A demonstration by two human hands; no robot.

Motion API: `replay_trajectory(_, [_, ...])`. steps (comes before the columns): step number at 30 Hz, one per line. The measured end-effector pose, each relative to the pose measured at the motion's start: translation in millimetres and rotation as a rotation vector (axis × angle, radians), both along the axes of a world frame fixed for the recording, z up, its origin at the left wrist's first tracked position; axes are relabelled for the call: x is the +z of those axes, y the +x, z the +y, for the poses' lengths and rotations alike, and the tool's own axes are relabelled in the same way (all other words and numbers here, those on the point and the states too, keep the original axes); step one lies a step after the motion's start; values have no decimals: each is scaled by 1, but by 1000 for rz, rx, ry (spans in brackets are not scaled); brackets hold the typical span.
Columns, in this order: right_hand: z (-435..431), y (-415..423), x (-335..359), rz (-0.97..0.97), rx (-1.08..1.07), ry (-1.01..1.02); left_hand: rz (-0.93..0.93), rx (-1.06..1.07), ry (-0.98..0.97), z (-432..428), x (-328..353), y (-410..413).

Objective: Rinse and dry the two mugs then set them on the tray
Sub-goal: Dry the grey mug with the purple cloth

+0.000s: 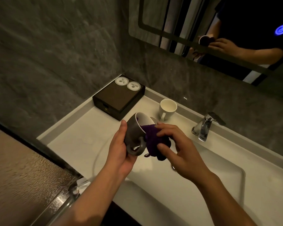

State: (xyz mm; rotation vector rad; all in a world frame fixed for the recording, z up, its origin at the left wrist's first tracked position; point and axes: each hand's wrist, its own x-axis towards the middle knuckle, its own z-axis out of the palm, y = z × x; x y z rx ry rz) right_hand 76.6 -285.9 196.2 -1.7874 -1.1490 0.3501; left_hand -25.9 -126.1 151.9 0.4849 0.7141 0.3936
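2 hands, left hand gripping grey mug, right hand holding purple cloth

White counter: box, mug (upright).

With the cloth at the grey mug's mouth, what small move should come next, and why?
Probably push the dark purple knitted cloth deeper and twist it round inside the grey ceramic mug. The left hand holds the mug tilted, mouth toward the right hand, and most of the white inside is uncovered. The white ceramic mug waits upright by the chrome tap.
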Motion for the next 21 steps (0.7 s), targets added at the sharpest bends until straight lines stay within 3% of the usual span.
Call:
replay_trajectory(7, [33, -10, 10, -59, -105, -52, 33, -75, 159, 7, -2, -4])
replay_trajectory(13, [62, -23, 23, 180, -290, -81, 37, -39, 251, 11, 3, -10])
replay_trajectory(16, [61, -28, 25, 234, -200, -77, 31, -19, 227, 18, 3, -13])
replay_trajectory(21, [61, -40, 7, 129, -227, -15, 46, -40, 244, 27, 6, -14])
